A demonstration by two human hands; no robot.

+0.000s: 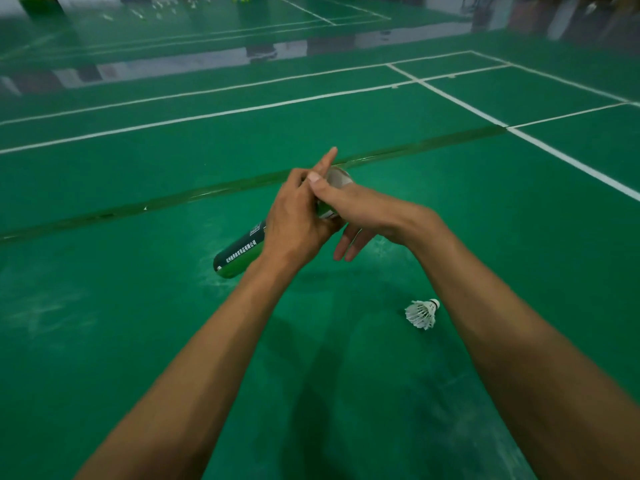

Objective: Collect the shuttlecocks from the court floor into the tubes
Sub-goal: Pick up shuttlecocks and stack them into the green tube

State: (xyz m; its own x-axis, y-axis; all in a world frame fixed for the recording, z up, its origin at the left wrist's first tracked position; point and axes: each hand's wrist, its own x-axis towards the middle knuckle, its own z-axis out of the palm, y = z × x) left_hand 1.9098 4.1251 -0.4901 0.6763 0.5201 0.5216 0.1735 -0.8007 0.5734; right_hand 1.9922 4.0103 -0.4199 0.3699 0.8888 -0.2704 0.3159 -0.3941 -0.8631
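Observation:
My left hand (294,223) grips a dark green shuttlecock tube (239,252) around its upper half, index finger pointing up past the mouth. The tube is tilted, its closed end low at the left and its open, whitish mouth (341,176) up at the right. My right hand (360,209) lies against the tube just below the mouth. Its thumb rests across the tube by my left fingers, and its other fingers hang straight down. One white feather shuttlecock (423,312) lies on its side on the green court floor, below my right forearm.
The green court floor (173,323) has white lines (467,107) and a dark taped seam (207,194) running across behind my hands. Several more shuttlecocks (138,13) lie scattered far off at the top left. A grey strip (194,62) separates this court from the far one.

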